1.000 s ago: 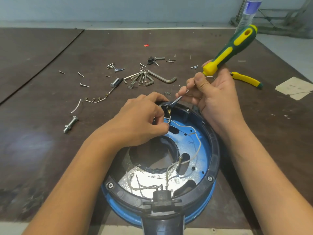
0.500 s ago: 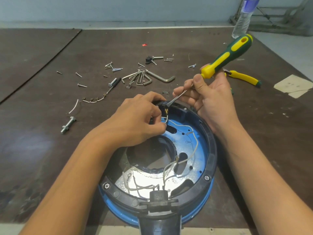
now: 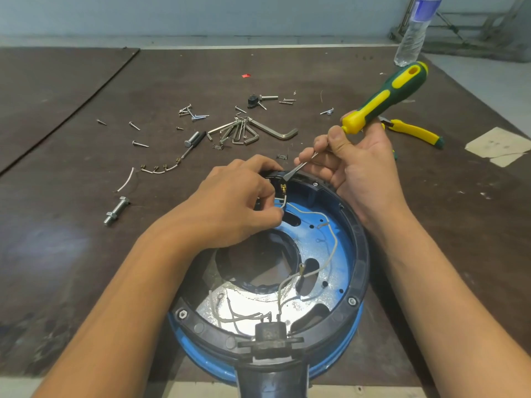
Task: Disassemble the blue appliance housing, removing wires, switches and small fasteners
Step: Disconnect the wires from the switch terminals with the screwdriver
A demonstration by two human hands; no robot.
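Hazard: your left grip (image 3: pixel 230 205) pinches wire (image 3: pixel 306 213), right grip (image 3: pixel 359 168) clasps screwdriver (image 3: pixel 385 99); blade slip could jab your fingers (image 3: pixel 265 193).

Ref: blue housing (image 3: pixel 349 271). Far rim blocked: left hand (image 3: pixel 230 208) pinching white wire (image 3: pixel 335 243), right hand (image 3: pixel 362 168) w/ screwdriver (image 3: pixel 385 99). Beyond it, hex keys (image 3: pixel 253 132), screws (image 3: pixel 198 116), cut wire bits (image 3: pixel 127 180) litter the bench (image 3: pixel 71 254). Pliers (image 3: pixel 413 133), bottle (image 3: pixel 413 33) off to its far right. Room to pass on its left, bar one bolt (image 3: pixel 116 211); white wire loops across its inside.

No legible text anywhere; water bottle (image 3: pixel 413 30) label too blurred to read.
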